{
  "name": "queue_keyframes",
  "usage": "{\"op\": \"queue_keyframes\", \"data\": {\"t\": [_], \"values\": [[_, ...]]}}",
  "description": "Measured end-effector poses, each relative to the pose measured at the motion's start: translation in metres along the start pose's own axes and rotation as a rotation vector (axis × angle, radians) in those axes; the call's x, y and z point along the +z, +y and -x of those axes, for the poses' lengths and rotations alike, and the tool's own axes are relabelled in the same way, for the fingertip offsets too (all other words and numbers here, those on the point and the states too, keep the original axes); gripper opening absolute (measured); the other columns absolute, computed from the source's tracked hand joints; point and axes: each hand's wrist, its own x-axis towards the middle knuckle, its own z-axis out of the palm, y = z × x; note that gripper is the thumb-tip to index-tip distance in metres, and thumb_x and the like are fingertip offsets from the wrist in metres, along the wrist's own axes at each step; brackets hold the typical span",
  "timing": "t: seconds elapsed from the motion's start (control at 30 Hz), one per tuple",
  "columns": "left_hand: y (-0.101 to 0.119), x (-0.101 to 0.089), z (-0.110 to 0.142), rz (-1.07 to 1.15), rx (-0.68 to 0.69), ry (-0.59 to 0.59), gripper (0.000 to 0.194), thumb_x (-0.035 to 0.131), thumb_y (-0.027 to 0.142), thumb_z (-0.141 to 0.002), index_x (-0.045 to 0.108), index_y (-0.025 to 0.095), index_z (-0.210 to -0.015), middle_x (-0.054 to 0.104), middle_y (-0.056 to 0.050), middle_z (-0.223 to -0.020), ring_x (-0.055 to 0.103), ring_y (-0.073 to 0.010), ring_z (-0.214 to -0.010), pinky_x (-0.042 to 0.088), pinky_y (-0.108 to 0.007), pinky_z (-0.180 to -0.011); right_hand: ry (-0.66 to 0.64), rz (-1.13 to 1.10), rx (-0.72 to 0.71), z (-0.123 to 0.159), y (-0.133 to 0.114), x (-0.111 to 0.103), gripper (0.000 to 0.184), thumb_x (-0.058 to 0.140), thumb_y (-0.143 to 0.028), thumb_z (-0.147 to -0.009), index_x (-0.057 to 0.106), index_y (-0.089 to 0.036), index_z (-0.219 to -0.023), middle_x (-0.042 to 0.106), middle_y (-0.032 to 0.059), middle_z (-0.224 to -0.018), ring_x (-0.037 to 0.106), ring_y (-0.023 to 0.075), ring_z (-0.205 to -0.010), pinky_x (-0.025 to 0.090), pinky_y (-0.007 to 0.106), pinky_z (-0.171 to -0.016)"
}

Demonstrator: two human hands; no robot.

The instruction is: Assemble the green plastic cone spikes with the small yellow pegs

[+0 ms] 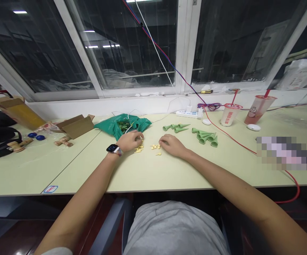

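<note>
My left hand, wearing a watch at the wrist, is curled over a small pile of yellow plastic pieces. Its fingertips are partly hidden, and what they hold cannot be made out. Opposite it, my right hand has its thumb and fingers drawn together beside another cluster of yellow pieces; anything in that pinch is too small to see. One yellow piece lies apart, nearer the table's front edge. Several green cones lie beyond my right hand, in two loose groups.
Just behind my left hand, an open green bag holds more green parts. Farther left are a cardboard box, wooden pieces and blue balls. A power strip, drink cups and a red cable are at the back right.
</note>
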Motion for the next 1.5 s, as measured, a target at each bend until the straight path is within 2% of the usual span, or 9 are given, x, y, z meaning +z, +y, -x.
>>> {"op": "queue_keyframes", "data": {"t": [0.23,0.47,0.67,0.83,0.93,1.1,1.3,1.4,1.5], "values": [[0.002,-0.001,-0.001,0.034,0.062,-0.047,0.023,0.057,0.038,-0.088,0.074,0.024,-0.091,0.071,-0.005,-0.095,0.065,-0.0217,-0.083,0.041,-0.031,-0.069,0.086,0.106,0.028,-0.001,0.008,-0.004,0.018,0.053,-0.020,-0.099,0.071,-0.019,-0.096,0.069,0.0076,-0.099,0.062,0.0223,-0.098,0.047,0.034,-0.086],[-0.003,-0.001,-0.002,0.046,0.090,-0.048,0.026,0.052,0.039,-0.090,0.070,0.022,-0.081,0.067,-0.005,-0.090,0.061,-0.0203,-0.076,0.038,-0.032,-0.068,0.258,0.431,0.008,-0.005,0.038,-0.025,0.031,0.051,-0.016,-0.095,0.069,-0.013,-0.119,0.067,0.0171,-0.122,0.055,0.0314,-0.118,0.044,0.044,-0.107],[-0.001,-0.003,-0.001,0.062,0.100,-0.030,0.025,0.052,0.039,-0.090,0.070,0.022,-0.084,0.068,-0.006,-0.095,0.062,-0.0210,-0.080,0.040,-0.032,-0.069,0.182,0.450,0.143,-0.005,0.050,-0.033,0.047,0.052,-0.014,-0.090,0.062,-0.010,-0.135,0.064,0.0200,-0.127,0.055,0.0331,-0.118,0.045,0.046,-0.107],[-0.002,-0.002,-0.001,0.082,0.112,0.003,0.023,0.053,0.036,-0.090,0.071,0.022,-0.088,0.069,-0.006,-0.095,0.064,-0.0214,-0.083,0.044,-0.033,-0.074,0.143,0.468,0.128,-0.004,0.057,-0.047,0.063,0.061,-0.014,-0.081,0.056,-0.011,-0.144,0.058,0.0196,-0.139,0.050,0.0337,-0.128,0.043,0.045,-0.110],[-0.001,-0.002,-0.001,0.078,0.110,0.002,0.023,0.053,0.036,-0.090,0.071,0.022,-0.089,0.069,-0.005,-0.095,0.064,-0.0211,-0.082,0.045,-0.033,-0.075,0.026,0.509,0.151,0.000,0.060,-0.055,0.051,0.057,-0.013,-0.085,0.062,-0.010,-0.136,0.064,0.0187,-0.128,0.053,0.0324,-0.123,0.043,0.044,-0.108],[0.002,-0.003,0.000,0.100,0.110,0.034,0.023,0.052,0.035,-0.089,0.071,0.021,-0.091,0.068,-0.006,-0.096,0.064,-0.0205,-0.083,0.046,-0.033,-0.075,0.043,0.536,0.148,0.003,0.058,-0.054,0.036,0.054,-0.013,-0.089,0.068,-0.014,-0.122,0.066,0.0166,-0.117,0.058,0.0298,-0.112,0.046,0.041,-0.100],[0.008,-0.003,0.000,0.175,0.137,0.134,0.022,0.052,0.031,-0.090,0.068,0.020,-0.101,0.069,-0.006,-0.102,0.065,-0.0190,-0.080,0.049,-0.033,-0.076,0.132,0.276,0.094,0.000,0.051,-0.050,0.034,0.055,-0.017,-0.090,0.067,-0.016,-0.122,0.066,0.0134,-0.114,0.062,0.0260,-0.105,0.049,0.039,-0.094],[0.023,-0.001,0.000,0.309,0.155,0.205,0.027,0.054,0.036,-0.093,0.066,0.020,-0.112,0.070,-0.006,-0.102,0.066,-0.0192,-0.082,0.052,-0.033,-0.078,0.203,-0.161,0.144,-0.006,0.035,-0.042,0.035,0.056,-0.023,-0.090,0.065,-0.017,-0.123,0.065,0.0067,-0.101,0.066,0.0213,-0.092,0.054,0.037,-0.086],[0.047,0.003,0.000,0.485,0.179,0.216,0.033,0.059,0.047,-0.096,0.067,0.019,-0.112,0.071,-0.006,-0.101,0.066,-0.0188,-0.081,0.053,-0.032,-0.076,0.169,-0.599,0.205,-0.010,0.015,-0.030,0.041,0.058,-0.031,-0.090,0.060,-0.021,-0.130,0.061,0.0013,-0.095,0.068,0.0162,-0.073,0.057,0.034,-0.073]]}}
